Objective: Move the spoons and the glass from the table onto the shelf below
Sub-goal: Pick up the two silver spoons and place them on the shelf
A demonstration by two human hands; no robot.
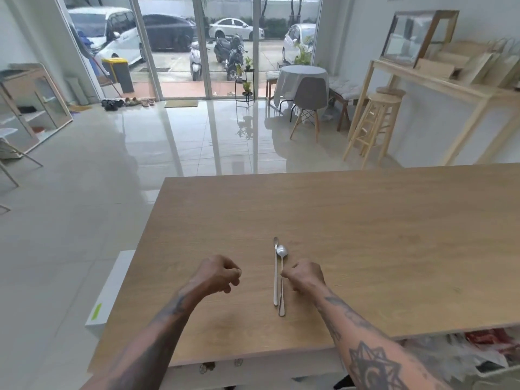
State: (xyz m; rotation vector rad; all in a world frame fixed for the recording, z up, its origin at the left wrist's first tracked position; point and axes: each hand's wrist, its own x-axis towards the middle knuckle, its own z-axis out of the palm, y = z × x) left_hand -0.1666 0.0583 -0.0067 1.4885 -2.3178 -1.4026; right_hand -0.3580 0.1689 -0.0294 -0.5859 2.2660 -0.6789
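Two long silver spoons [278, 274] lie side by side on the wooden table [380, 243], bowls pointing away from me, handles toward the front edge. My right hand [305, 275] hovers just right of them with fingers curled, its fingertips at the nearer spoon's handle; whether they touch it is unclear. My left hand [218, 274] is a loose fist to the left of the spoons, holding nothing. No glass is in view. The shelf under the table is mostly hidden; a strip of it shows at the lower right [478, 356].
The table's left edge drops off to a white panel [112, 288] and tiled floor. Cluttered items, red and white, lie beneath the table at the lower right. A wooden counter with stools [377, 122] stands far right, beyond the table.
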